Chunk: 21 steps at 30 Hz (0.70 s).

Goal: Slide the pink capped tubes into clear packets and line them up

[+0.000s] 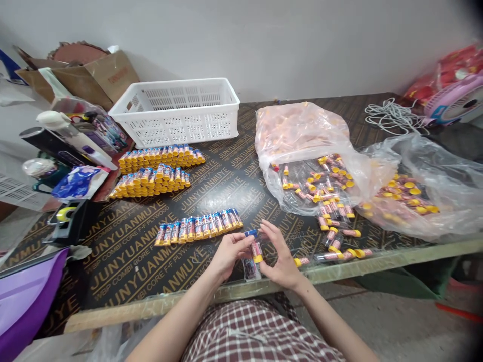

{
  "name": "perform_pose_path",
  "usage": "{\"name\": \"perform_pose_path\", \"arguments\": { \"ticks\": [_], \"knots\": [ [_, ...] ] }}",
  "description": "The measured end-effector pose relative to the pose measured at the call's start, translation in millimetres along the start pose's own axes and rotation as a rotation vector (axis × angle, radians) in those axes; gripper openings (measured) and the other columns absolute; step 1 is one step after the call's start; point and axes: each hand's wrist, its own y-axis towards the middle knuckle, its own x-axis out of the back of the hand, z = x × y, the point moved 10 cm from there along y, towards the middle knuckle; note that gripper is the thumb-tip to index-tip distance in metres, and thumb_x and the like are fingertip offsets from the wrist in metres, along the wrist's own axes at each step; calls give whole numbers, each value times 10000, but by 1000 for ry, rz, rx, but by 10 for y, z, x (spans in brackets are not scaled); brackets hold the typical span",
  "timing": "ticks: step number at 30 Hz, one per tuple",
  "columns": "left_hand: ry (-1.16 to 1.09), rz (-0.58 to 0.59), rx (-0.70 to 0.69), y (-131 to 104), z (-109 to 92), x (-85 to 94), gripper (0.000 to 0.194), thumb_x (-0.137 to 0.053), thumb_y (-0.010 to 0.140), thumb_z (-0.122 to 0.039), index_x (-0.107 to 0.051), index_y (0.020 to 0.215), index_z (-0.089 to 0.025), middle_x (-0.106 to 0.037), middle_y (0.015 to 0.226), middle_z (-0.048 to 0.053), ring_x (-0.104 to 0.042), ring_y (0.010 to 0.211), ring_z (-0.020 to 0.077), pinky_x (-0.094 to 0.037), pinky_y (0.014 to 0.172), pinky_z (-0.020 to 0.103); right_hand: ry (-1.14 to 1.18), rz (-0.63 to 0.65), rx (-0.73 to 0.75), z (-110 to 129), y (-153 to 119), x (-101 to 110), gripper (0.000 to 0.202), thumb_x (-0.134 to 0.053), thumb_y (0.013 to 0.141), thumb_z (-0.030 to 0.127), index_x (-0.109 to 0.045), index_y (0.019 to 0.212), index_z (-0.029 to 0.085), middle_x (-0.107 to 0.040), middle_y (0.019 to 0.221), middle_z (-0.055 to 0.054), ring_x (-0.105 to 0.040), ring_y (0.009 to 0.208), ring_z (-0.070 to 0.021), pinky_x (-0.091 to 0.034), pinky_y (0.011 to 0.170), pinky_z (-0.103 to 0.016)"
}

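Note:
My left hand (228, 254) pinches a small tube (256, 250) with a yellow cap at its lower end, a pink printed middle and blue at the top. Close on its right side is my right hand (278, 256), thumb and fingers spread around the tube; whether they touch it I cannot tell. Beneath the tube lies a small stack of clear printed wrappers (249, 270) by the table edge. A row of blue-topped, yellow-capped tubes (199, 227) stands just beyond my left hand. Loose pink tubes with yellow caps (334, 211) are scattered to the right.
Stacked finished-looking tubes (154, 182) sit behind the row, before a white plastic basket (181, 123). Two clear bags (302, 130) of tubes lie right. A tape dispenser (70, 223), purple bin (33, 301), bottles and paper bag (109, 75) stand left; cord (394, 116) and pink fan (456, 103) far right.

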Motion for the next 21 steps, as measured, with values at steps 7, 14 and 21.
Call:
{"name": "perform_pose_path", "arguments": {
  "ticks": [7, 14, 21],
  "knots": [
    [46, -24, 59, -48, 102, -34, 393, -807, 569, -425, -660, 721, -95, -617, 616, 12, -545, 522, 93, -426, 530, 215, 171, 142, -22, -15, -12, -142, 861, -517, 615, 36, -272, 1407, 267, -421, 1381, -77, -439, 1266, -250, -389, 1057, -424],
    [39, -33, 60, -54, 138, -13, 377, -800, 580, -416, -641, 710, -99, -600, 606, 2, -534, 514, 87, -408, 519, 207, 234, 101, -46, -36, -22, -147, 870, -512, 589, 31, -285, 1395, 264, -451, 1356, -81, -481, 1233, -247, -410, 1044, -401],
    [41, -21, 54, -63, 133, -39, 377, -794, 588, -420, -638, 713, -100, -597, 604, 0, -525, 513, 86, -400, 514, 207, 259, 78, -31, -23, -32, -131, 876, -516, 584, 37, -280, 1398, 258, -452, 1358, -89, -477, 1237, -249, -413, 1042, -404]
  ]
}}
